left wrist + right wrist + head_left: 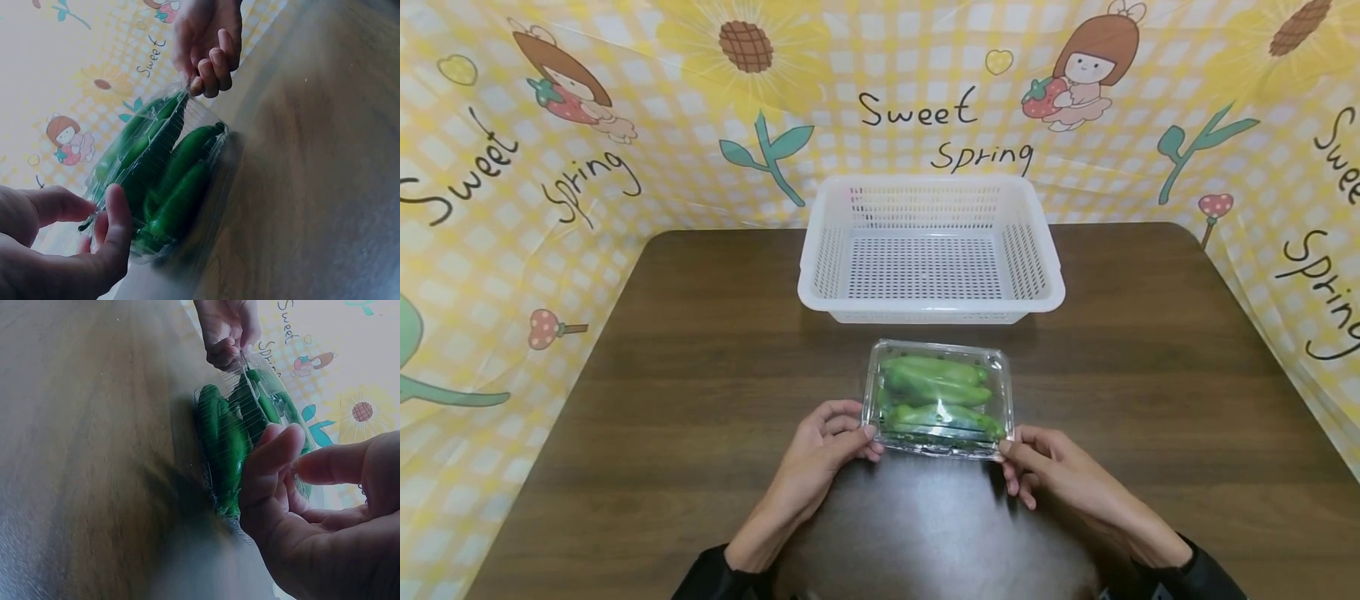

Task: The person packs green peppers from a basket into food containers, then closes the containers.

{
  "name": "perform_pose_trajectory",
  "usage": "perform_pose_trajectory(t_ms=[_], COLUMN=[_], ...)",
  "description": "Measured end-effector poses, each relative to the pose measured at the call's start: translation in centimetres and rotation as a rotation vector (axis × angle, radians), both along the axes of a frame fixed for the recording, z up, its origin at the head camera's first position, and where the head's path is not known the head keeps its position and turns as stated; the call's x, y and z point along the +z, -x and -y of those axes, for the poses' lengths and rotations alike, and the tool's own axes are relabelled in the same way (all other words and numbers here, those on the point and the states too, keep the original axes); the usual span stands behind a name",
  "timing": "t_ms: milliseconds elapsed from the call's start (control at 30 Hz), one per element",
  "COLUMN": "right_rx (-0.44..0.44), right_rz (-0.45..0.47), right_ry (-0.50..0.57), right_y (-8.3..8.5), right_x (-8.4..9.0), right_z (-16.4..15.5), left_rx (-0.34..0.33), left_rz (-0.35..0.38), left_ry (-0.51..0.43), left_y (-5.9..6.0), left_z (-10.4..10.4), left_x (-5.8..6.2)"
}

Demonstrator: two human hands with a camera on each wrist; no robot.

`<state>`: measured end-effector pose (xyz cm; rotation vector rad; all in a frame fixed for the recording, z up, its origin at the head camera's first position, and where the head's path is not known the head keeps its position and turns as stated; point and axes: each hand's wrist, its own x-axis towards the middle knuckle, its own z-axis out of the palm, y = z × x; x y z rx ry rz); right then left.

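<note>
A clear plastic clamshell box [869, 392] with several green peppers [936, 387] inside lies in front of me, its lid closed over them. My left hand [820, 450] pinches the box's near left corner between thumb and fingers. At the near right corner, my right hand [1060, 471] pinches the rim the same way. In the left wrist view, the thumb and fingertips [115, 203] meet at the lid's edge. The right wrist view shows the peppers [222, 440] through the ribbed side wall, close over the table.
Behind the box stands a white perforated plastic basket [931, 307] with nothing in it. Both rest on a brown wooden table [700, 358]. A yellow checked cloth [880, 50] with printed flowers and lettering hangs along the back and sides.
</note>
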<state>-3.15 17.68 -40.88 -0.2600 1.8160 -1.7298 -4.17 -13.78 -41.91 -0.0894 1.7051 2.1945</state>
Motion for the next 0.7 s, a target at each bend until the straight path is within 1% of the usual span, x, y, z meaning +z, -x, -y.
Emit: perform_pose_trajectory(t_ms=[133,267,367,567,700], right_rx=[-0.001,0.007,0.009,0.011,-0.001], right_rz=[-0.022,-0.031,-0.04,-0.071,-0.035], right_ry=[-0.014,-0.017,-0.018,-0.016,-0.028], right_y=[0.19,0.22,0.24,0.37,0.4], right_x=[0.03,-0.02,-0.03,0.06,0.16], right_z=[-0.18,-0.3,-0.26,-0.11,-0.21], left_rx=[-0.052,-0.112,-0.111,-0.079,-0.07], left_rz=[0.023,0.036,0.021,-0.013,0.001], left_ry=[0.013,0.003,0.004,0.018,0.013], left_y=[0.18,0.16,0.11,0.13,0.04], left_z=[0.18,0.29,0.13,-0.57,-0.55], left_x=[-0.06,-0.21,-0.25,-0.32,-0.21])
